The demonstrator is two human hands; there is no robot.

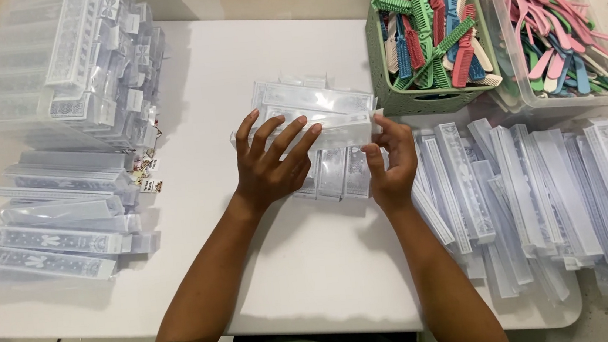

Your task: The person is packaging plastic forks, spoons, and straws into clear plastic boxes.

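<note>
My left hand (270, 163) lies flat with spread fingers on a long clear plastic sleeve (341, 132) at the table's middle. My right hand (390, 161) pinches the right end of that same sleeve with thumb and fingers. Under the sleeve lies a small pile of similar clear patterned sleeves (312, 97), some sticking out below my hands. A green slotted basket (416, 101) full of red, green, blue and cream combs (430, 29) stands just beyond my right hand.
A clear bin (572, 102) of pink, green and blue combs sits at the far right. Many empty sleeves (544, 192) fan out on the right. Stacks of packed sleeves (57, 232) and a tall heap (71, 67) fill the left of the white table (313, 267).
</note>
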